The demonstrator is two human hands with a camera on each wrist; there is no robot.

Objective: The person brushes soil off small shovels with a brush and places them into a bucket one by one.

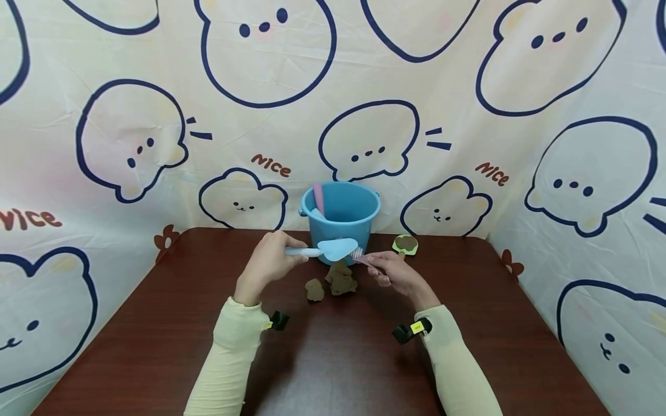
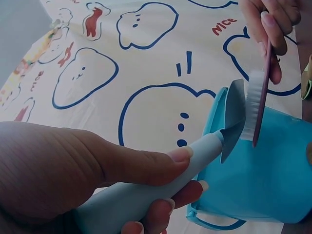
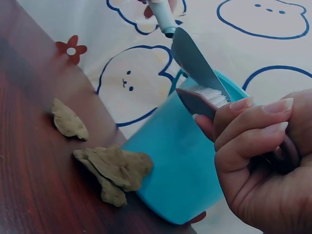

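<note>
In front of the bucket in the head view, my left hand (image 1: 267,260) grips the pale blue handle of a small toy shovel (image 1: 337,249). My right hand (image 1: 398,274) holds a small brush (image 3: 196,101) with a mauve back and white bristles. The bristles (image 2: 251,105) are against the shovel's blade in the right wrist view. Behind the blade stands a blue bucket (image 1: 340,228), upright. Below the tools, a large brown clay-like lump (image 1: 340,280) lies on the table near the bucket's base, with a smaller lump (image 1: 314,290) to its left.
A pink handle (image 1: 319,198) and a light blue piece (image 1: 318,214) poke up inside the bucket. Right of it lies a green-rimmed item (image 1: 405,244) with a brown middle. The dark wooden table (image 1: 343,358) ends at a cloth backdrop printed with cartoon bears.
</note>
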